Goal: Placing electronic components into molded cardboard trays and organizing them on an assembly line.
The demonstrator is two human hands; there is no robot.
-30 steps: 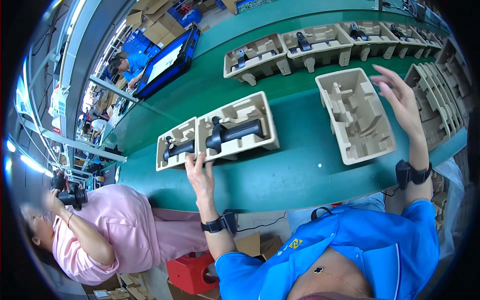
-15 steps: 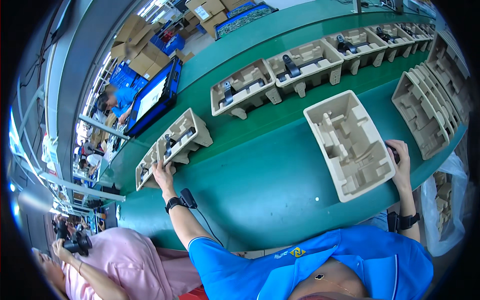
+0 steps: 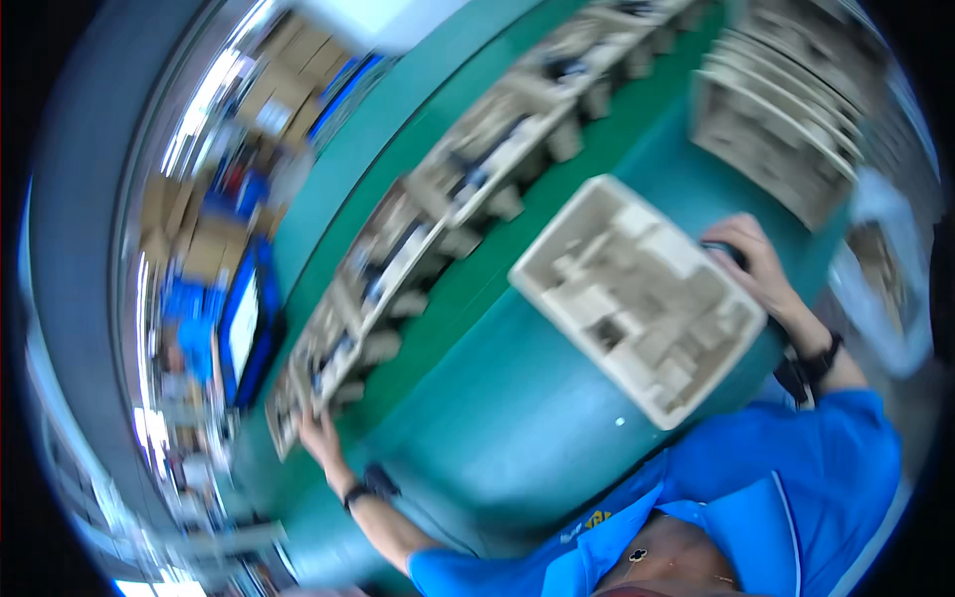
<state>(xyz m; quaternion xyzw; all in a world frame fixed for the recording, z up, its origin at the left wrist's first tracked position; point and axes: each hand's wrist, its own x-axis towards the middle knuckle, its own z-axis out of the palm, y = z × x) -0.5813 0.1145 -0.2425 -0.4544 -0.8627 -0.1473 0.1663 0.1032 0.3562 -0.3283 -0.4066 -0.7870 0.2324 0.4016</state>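
My left hand [image 3: 318, 438] grips the side of a beige moulded pulp tray [image 3: 283, 428] at the left end of a row, its fingers somewhat smeared by motion. Dark parts [image 3: 374, 286] lie inside the row's trays, too blurred to name. On the right, my right hand [image 3: 758, 264] is closed around a small dark rounded object [image 3: 728, 253], whose kind I cannot make out. Next to that hand, a larger-looking pulp tray [image 3: 619, 370] lies at a slant on the green bench, with its moulded compartments facing up and no dark part visible in it.
A stack of nested pulp trays [image 3: 766, 129] stands at the bench's right end. Beside it hangs a clear plastic bag [image 3: 880, 279] with beige pieces inside. A blue-framed panel [image 3: 245, 323] stands beyond the green bench [image 3: 468, 398]. Cardboard boxes [image 3: 288, 85] are piled farther back.
My view has turned and blurred. The gap in the tray row has closed into one continuous line. My left hand stays at its left end; my right hand still holds the dark object.
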